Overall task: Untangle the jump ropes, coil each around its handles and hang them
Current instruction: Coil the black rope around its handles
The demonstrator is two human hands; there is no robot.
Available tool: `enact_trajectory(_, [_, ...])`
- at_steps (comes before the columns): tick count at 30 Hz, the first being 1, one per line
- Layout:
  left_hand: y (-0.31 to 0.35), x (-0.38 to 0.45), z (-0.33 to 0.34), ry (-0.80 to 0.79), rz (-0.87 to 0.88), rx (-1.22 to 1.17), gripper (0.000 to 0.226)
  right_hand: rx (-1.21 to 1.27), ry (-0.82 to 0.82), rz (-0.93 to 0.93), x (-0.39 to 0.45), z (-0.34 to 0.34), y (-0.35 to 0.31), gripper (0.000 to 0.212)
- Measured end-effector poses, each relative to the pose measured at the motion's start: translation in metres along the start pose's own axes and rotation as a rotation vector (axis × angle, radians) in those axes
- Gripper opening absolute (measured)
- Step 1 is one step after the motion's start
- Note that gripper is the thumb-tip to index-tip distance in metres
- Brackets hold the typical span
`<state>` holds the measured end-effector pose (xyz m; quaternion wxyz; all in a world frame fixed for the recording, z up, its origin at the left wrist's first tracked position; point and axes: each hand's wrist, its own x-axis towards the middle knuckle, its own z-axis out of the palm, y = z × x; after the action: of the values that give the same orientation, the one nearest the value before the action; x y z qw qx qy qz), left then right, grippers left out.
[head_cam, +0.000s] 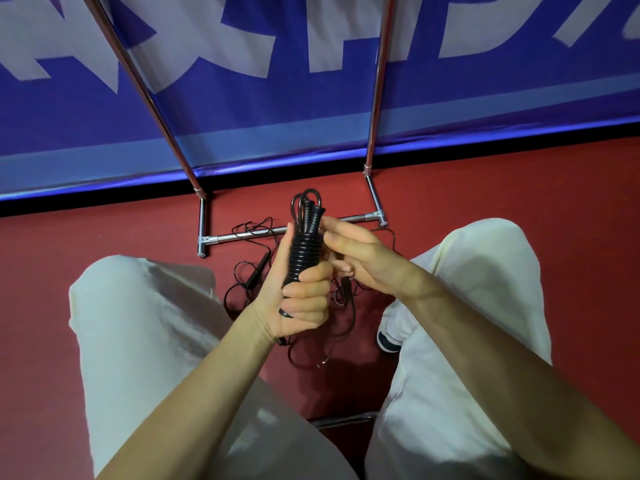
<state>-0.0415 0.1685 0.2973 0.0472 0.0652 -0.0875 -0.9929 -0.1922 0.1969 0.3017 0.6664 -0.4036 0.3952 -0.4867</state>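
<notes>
The left hand (298, 299) is gripping the lower end of a coiled black jump rope (304, 247), its fingers (306, 292) curling tightly round the bundle and holding it nearly upright, just above the tangle of loose black rope (332, 306) that is lying on the red floor (104, 230). The rope is wrapping the handles in close, even turns, and a few loops are sticking out past the top of the bundle. The right hand (360, 254) is meeting the bundle near its upper end — its fingers are bent and bunched against the coil, apparently pinching the rope there, though the exact point of the pinch is hidden behind the hand. Under both hands the tangle is spreading across the floor, with one straight black handle (258, 270) lying to the left of the held bundle, near the left wrist. Just beyond the tangle, the chrome base bar of a metal rack (242, 234) is crossing the floor, some thin rope strands draping over it, and its two uprights are rising in front of a blue banner with large white lettering (311, 81). The person's knees in pale trousers (138, 323) are framing the tangle on either side — a dark shoe with a white stripe (388, 341) is showing to its right.
</notes>
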Motion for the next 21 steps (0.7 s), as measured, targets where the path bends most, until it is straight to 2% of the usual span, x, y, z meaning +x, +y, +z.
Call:
enact_trajectory(2, [0.001,0.0,-0.001,-0.031,-0.063,-0.004,0.073,0.056,-0.007,0.028,-0.002,0.003,0.0,0.029])
enact_trajectory(3, [0.002,0.0,-0.001,0.013,-0.077,0.035,0.075,0.087,0.017,0.039,-0.002,0.004,0.0,0.029])
enact_trajectory(6, [0.003,0.0,0.008,0.34,-0.01,0.313,0.084,0.112,0.075,0.032,-0.001,0.005,-0.002,0.026])
enact_trajectory(7, [0.002,0.001,0.012,0.413,0.014,0.337,0.085,0.106,0.073,0.025,-0.001,0.005,-0.002,0.024])
enact_trajectory(9, [0.002,0.004,0.017,0.521,0.071,0.363,0.084,0.084,0.091,0.03,-0.002,0.005,-0.002,0.022])
enact_trajectory(12, [0.002,0.009,0.01,0.666,0.131,0.568,0.081,0.073,0.183,0.007,-0.002,0.005,0.0,0.025])
enact_trajectory(15, [0.009,0.005,0.0,0.82,0.273,0.793,0.063,0.014,0.295,-0.055,0.001,0.004,0.005,0.017])
enact_trajectory(17, [0.012,0.002,-0.003,0.891,0.351,0.881,0.059,-0.075,0.353,-0.05,0.003,0.004,0.009,0.017])
enact_trajectory(21, [0.0,0.008,0.002,0.966,0.385,0.88,0.067,-0.153,0.401,-0.04,0.005,0.011,0.015,0.017])
